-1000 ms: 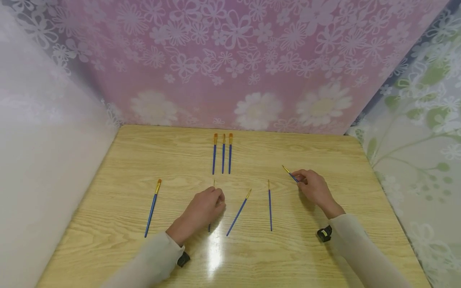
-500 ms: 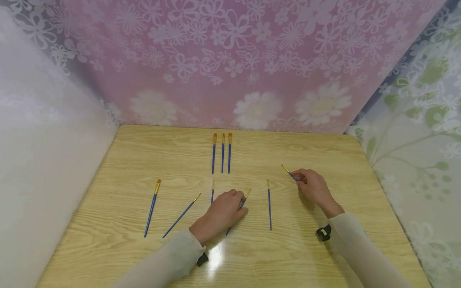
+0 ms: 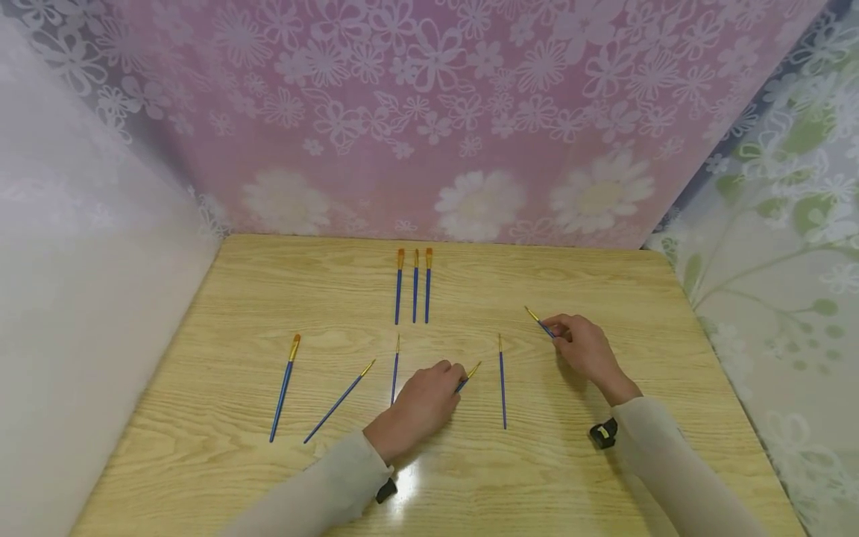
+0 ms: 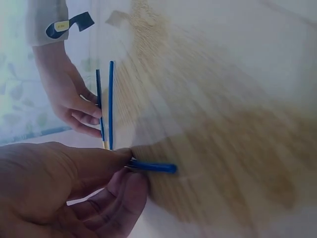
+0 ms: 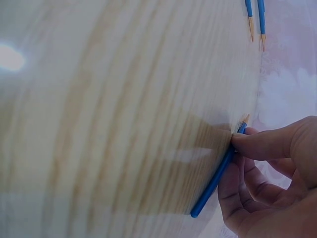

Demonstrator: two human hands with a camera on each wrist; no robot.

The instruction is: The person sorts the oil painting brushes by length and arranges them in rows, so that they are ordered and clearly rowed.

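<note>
- Your left hand (image 3: 423,403) pinches a thin blue brush (image 3: 475,369) between thumb and finger; its yellow end points toward the far right. Whether it touches the table (image 3: 221,298) is unclear.
- Your right hand (image 3: 585,349) pinches another blue brush (image 3: 537,319), slanted toward the far left.
- The step in hand appears to be handling single brushes; the next move likely calls for a light, steady left pinch.
- A straight brush (image 3: 502,388) lies between your hands, just beyond the left-held tip, and could be knocked.
- Another brush (image 3: 395,373) lies partly hidden behind your left hand.
- Farther left lie a slanted brush (image 3: 338,403) and a broad orange-tipped brush (image 3: 285,388).
- Three brushes (image 3: 415,291) lie side by side at the back, before a pink floral backdrop (image 3: 463,149).
</note>
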